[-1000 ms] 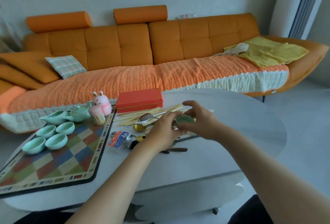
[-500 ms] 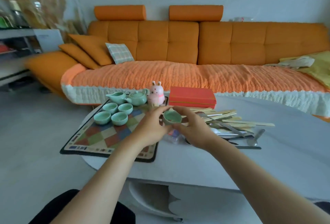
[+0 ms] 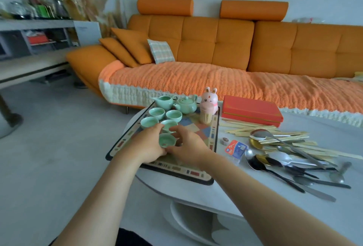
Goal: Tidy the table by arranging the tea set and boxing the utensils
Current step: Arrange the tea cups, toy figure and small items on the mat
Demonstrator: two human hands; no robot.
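Observation:
A small mint-green teacup (image 3: 167, 141) sits low over the chequered mat (image 3: 196, 169), held between both hands. My left hand (image 3: 146, 145) grips its left side and my right hand (image 3: 189, 146) grips its right side. Just behind it stand several matching cups (image 3: 157, 112), a green teapot (image 3: 186, 104) and a green pitcher (image 3: 164, 102). A red box (image 3: 251, 110) lies closed at the back. Wooden chopsticks (image 3: 279, 137) and metal spoons (image 3: 275, 159) lie heaped on the table to the right.
A pink rabbit toothpick holder (image 3: 208, 106) stands on the mat's far right corner. A small card packet (image 3: 235, 148) and a tiny round object (image 3: 225, 141) lie beside the mat. The white oval table (image 3: 343, 216) ends close to an orange sofa (image 3: 216, 49).
Both hands have carried the green cup left from the utensil pile to the mat and lowered it beside the other cups. The camera has swung left.

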